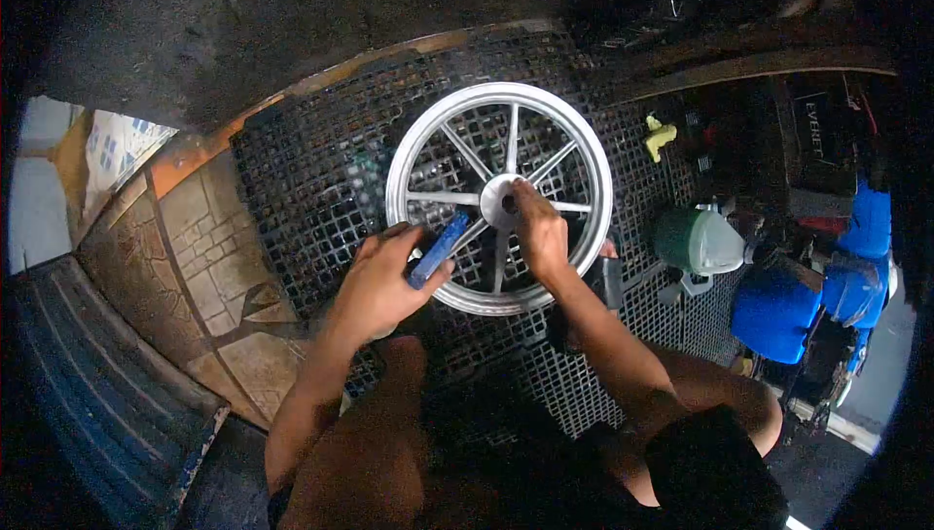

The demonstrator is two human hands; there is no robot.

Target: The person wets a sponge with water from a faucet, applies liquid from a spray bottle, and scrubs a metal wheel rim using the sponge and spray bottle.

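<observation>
A silver spoked motorcycle wheel rim (400,162) lies over the black grating in front of me. My left hand (384,277) is closed on a narrow blue brush (440,254) at the lower left of the rim. The brush is tilted, with its far end over the spokes near the hub; whether it touches them I cannot tell. My right hand (541,238) reaches over the rim from the lower right, fingers closed at the central hub (494,201). Part of the hub is hidden by those fingers.
Black plastic grating (311,180) covers the floor around the wheel. To the right are a yellow cloth-like piece (659,138), a pale green jug (715,243) and a blue container (775,312). Stone-pattern tiles (209,257) and a dark ribbed panel (97,384) lie left.
</observation>
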